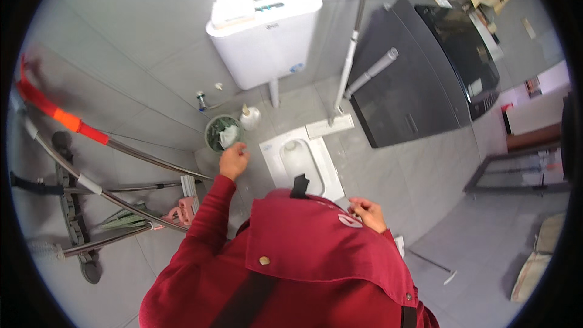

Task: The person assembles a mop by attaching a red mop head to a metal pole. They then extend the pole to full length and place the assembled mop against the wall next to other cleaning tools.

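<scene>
The left hand [235, 161] reaches out beside the near right part of the rim of a round waste bin [209, 136], its fingers loosely bent; whether they touch the rim or pinch anything cannot be told. The waste bin stands on the grey tiled floor [398, 173] close to the left wall, with dark green material and a crumpled white piece [229, 136] inside, the latter lying just beyond the fingertips. A white bottle [249, 119] stands just beside the bin's far right edge. The right hand [368, 214] is near the near right corner of the white squat toilet [332, 176], its fingers curled inward and partly covered by the dark red apron [303, 237]; how far the grip is closed, and on what, cannot be made out. At the toilet's far right corner lies a flat white mop head [330, 126] with its pole [349, 54] rising from it. Beyond, a white cistern [267, 45] hangs on the wall, a white packet [234, 7] on the left end of its top. A dark grey washing machine [410, 79] stands to the right, and long-handled cleaning tools [136, 152] lean at the left.
</scene>
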A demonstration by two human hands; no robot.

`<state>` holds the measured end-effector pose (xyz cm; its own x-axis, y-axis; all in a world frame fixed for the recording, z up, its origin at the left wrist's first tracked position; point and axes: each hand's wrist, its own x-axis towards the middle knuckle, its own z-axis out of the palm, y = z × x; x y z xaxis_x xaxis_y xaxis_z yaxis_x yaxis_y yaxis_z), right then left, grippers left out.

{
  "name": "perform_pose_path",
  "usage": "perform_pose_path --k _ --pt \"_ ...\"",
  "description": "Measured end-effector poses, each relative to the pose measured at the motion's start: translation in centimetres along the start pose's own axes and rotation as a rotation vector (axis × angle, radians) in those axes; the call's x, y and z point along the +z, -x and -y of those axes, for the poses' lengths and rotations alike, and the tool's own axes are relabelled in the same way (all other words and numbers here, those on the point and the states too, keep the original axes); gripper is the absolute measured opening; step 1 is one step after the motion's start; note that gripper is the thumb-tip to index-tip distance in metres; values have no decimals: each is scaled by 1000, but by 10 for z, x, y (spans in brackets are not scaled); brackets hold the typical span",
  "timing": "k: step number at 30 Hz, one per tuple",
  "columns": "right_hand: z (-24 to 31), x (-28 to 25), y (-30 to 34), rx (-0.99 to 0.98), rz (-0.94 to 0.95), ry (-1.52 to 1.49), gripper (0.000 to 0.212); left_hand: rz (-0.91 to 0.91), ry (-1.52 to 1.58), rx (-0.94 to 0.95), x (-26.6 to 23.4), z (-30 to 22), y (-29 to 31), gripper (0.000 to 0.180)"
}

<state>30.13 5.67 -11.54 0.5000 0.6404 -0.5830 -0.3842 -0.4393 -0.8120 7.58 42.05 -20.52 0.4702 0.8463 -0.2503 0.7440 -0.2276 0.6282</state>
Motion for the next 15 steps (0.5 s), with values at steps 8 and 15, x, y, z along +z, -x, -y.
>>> perform_pose_path --k 8,15 --pt "-6 -24 -31 -183 -62 317 20 44 -54 99 24 17 16 31" --pt "56 -79 -110 -251 -70 330 37 195 -60 -14 45 -35 24 33"
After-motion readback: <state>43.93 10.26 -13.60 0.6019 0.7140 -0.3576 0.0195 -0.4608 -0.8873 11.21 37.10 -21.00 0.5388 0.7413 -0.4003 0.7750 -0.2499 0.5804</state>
